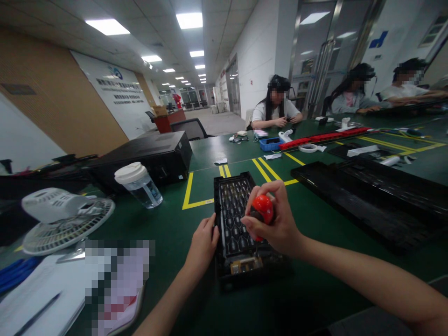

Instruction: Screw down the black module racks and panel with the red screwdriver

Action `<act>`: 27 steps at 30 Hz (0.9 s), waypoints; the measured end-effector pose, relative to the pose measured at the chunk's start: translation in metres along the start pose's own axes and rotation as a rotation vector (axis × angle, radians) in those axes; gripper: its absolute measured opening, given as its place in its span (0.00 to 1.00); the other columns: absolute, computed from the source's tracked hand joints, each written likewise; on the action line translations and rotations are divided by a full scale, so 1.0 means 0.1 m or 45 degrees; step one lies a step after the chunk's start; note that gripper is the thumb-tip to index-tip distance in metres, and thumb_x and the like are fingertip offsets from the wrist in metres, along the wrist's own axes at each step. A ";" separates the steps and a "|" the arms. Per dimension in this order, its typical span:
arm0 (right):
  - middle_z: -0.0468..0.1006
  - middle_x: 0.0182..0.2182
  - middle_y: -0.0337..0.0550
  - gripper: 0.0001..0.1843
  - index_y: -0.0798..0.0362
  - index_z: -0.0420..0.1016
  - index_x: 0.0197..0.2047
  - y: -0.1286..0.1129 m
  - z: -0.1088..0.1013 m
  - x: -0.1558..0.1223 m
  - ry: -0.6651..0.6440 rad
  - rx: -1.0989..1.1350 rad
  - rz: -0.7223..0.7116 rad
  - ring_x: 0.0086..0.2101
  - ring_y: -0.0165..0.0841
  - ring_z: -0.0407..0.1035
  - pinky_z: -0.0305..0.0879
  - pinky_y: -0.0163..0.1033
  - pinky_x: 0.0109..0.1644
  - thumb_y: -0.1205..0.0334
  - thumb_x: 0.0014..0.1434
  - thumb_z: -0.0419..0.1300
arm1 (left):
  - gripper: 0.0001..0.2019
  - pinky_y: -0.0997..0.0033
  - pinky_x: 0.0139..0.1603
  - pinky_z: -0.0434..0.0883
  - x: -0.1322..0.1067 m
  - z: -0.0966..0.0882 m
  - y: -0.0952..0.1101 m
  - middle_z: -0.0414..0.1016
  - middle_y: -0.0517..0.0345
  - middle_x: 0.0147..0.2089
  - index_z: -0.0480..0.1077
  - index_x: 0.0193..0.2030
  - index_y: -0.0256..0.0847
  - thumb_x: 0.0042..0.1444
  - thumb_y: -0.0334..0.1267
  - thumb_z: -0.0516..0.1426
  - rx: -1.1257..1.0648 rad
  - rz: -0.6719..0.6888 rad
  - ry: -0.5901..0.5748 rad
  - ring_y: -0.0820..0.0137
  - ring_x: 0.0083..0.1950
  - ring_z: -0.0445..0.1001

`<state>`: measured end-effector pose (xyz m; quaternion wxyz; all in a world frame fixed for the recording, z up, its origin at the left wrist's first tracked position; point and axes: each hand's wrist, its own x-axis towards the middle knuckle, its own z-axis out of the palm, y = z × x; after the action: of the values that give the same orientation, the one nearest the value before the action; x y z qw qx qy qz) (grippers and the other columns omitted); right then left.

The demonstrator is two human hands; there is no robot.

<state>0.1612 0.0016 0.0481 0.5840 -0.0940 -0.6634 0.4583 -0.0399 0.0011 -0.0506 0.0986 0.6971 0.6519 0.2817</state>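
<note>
In front of me a black plastic case lies on the green table, with rows of dark cell-like shapes inside and a small circuit board at its near end. My right hand is closed round the red and black handle of a screwdriver. Its thin shaft points down towards the near end of the case, beside the board; the tip is hard to make out. At the case's left wall, my left hand grips the edge with its fingers and thumb.
To the right lies a long black tray-like housing. On the left are a water cup, a white fan, a large black box and papers with a pen. Further back, a blue bin, a red strip and seated people.
</note>
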 end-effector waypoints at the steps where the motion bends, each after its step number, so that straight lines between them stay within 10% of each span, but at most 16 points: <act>1: 0.65 0.30 0.32 0.21 0.46 0.55 0.41 0.01 0.00 0.00 -0.017 -0.032 0.012 0.20 0.20 0.61 0.60 0.26 0.20 0.71 0.53 0.64 | 0.21 0.63 0.57 0.66 0.00 0.00 0.00 0.69 0.43 0.54 0.61 0.60 0.29 0.61 0.33 0.46 -0.003 0.000 0.002 0.62 0.53 0.70; 13: 0.63 0.24 0.34 0.13 0.46 0.59 0.51 0.02 -0.05 -0.03 -0.190 0.131 0.187 0.24 0.28 0.61 0.57 0.36 0.27 0.53 0.65 0.48 | 0.22 0.64 0.56 0.66 0.00 -0.02 0.00 0.69 0.44 0.53 0.60 0.61 0.30 0.61 0.33 0.46 0.020 -0.015 -0.024 0.63 0.52 0.71; 27: 0.65 0.27 0.35 0.15 0.45 0.56 0.54 0.02 -0.07 -0.06 -0.195 -0.077 0.152 0.25 0.27 0.62 0.60 0.35 0.28 0.56 0.65 0.51 | 0.22 0.63 0.55 0.67 0.01 -0.01 0.01 0.69 0.44 0.53 0.61 0.61 0.29 0.61 0.34 0.46 0.013 0.007 -0.004 0.63 0.52 0.71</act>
<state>0.1680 0.0018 0.0418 0.5003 -0.1155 -0.7128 0.4778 -0.0390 0.0015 -0.0493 0.0955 0.6997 0.6513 0.2777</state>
